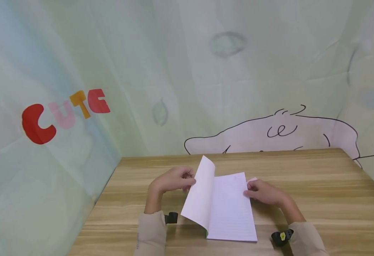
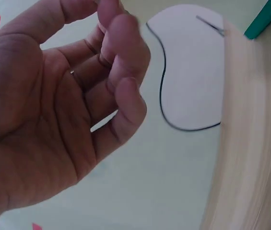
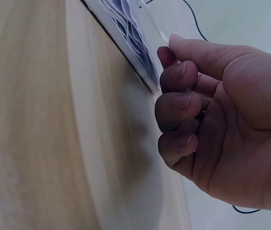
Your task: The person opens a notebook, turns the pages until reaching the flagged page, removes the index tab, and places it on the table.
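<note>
A notebook with lined pages (image 1: pixel 231 209) lies opened on the table. Its left leaf (image 1: pixel 203 195), plain white on the side I see, stands raised and curves up from the spine. My left hand (image 1: pixel 174 179) holds this leaf at its outer edge, the thumb lying against it. In the left wrist view the left hand (image 2: pixel 73 91) has bent fingers, and the pinch sits at the frame's top edge. My right hand (image 1: pixel 265 192) is at the notebook's right edge. The right wrist view shows thumb and index of the right hand (image 3: pixel 212 105) pinching a thin page (image 3: pixel 164 38).
The wood-grain table (image 1: pixel 318 185) meets a printed cloth wall (image 1: pixel 174 71) at the back and left. Wrist cameras (image 1: pixel 171 217) sit at both sleeves. A green strip (image 2: pixel 267 19) shows close to the tabletop in the left wrist view. Rippled page edges (image 3: pixel 125 28) appear beside the right hand.
</note>
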Available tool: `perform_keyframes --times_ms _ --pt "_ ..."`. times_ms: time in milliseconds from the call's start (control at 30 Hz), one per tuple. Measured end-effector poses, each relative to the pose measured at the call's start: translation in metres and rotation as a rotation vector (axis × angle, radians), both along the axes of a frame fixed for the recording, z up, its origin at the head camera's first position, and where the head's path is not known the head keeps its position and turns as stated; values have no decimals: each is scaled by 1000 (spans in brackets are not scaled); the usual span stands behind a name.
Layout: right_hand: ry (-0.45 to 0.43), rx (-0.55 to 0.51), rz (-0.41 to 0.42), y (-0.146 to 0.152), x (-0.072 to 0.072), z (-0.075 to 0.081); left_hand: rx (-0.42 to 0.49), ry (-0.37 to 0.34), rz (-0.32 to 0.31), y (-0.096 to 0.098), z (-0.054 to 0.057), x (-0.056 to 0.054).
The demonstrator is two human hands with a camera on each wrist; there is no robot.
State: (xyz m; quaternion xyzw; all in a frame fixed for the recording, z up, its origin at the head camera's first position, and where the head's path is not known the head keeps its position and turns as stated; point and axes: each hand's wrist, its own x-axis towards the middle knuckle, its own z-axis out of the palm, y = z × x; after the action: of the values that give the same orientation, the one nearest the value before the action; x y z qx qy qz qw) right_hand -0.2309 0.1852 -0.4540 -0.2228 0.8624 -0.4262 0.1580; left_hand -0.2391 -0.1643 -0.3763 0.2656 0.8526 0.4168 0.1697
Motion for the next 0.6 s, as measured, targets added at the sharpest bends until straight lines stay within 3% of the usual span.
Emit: perform_keyframes --times_ms 367,600 --pt "-8 -5 -13 -4 4 3 -25 56 77 -37 12 19" --pt "-1 21 -40 -2 1 9 -137 219 22 -46 10 14"
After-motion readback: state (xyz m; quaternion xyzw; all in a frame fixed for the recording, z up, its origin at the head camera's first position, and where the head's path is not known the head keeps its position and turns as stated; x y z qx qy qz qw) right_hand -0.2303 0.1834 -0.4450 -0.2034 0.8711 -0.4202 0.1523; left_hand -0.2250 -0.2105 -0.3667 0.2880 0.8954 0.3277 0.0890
